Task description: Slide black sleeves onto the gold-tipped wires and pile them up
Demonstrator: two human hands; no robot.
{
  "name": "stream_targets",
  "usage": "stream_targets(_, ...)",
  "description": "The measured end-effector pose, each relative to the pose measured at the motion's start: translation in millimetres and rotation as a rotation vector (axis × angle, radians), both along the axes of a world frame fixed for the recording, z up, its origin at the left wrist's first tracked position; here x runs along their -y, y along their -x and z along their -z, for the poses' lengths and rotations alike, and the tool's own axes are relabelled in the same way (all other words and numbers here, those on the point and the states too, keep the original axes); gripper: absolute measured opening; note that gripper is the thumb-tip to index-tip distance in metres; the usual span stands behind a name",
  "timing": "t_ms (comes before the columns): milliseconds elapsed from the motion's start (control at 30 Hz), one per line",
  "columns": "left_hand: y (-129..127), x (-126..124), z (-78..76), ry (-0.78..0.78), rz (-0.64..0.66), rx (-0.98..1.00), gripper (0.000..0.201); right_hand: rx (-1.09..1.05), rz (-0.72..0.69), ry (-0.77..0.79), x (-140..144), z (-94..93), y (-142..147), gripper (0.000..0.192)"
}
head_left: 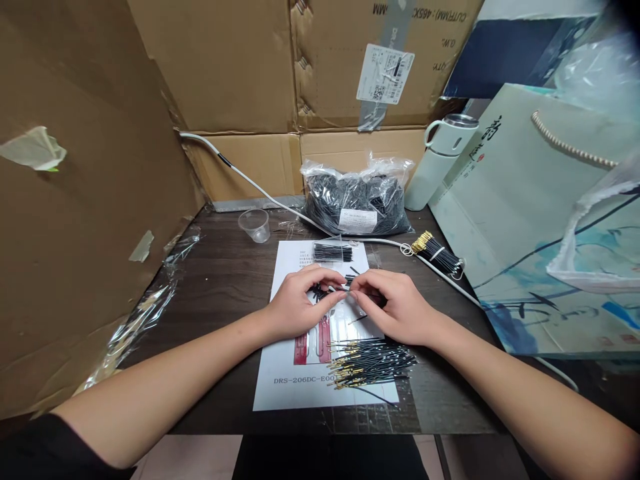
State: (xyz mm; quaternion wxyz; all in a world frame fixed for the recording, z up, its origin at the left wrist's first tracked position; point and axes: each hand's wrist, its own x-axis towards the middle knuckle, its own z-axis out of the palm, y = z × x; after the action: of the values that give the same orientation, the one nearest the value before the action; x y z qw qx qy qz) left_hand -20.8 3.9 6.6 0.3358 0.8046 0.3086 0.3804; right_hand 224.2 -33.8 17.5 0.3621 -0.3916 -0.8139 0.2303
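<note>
Even indoor light from above, moderately bright; soft short shadows under the hands. Glare on the plastic bag (357, 200) and the clear film (145, 313) at left. Centre sharp, edges stretched and bent (wide lens), top right corner dark and blurred.

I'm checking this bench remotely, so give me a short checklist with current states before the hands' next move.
1. Both hands meet over the sheet: left hand, right hand: ok.
2. Thin wire pinched between fingertips: ok.
3. Which hand has the firmer grip: cannot tell.
4. Loose wire pile beside the right hand: ok.
5. Tied bundle apart from the hands: ok.
6. Cup upright: ok.
</note>
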Motion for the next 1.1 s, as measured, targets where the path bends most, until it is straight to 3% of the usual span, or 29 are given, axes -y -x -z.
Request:
stream_targets(900, 1.5, -0.5, 0.5, -0.026, 0.006, -0.038, 0.008, -0.013, -0.014, 0.014, -0.3, 0.5, 0.6, 0.010)
stream_targets(1100, 1.5, 0.9, -4.2, -0.063, -0.070, -0.043, 0.021, 0.048, -0.006, 0.007, -5.7, -1.3, -7.0, 0.009)
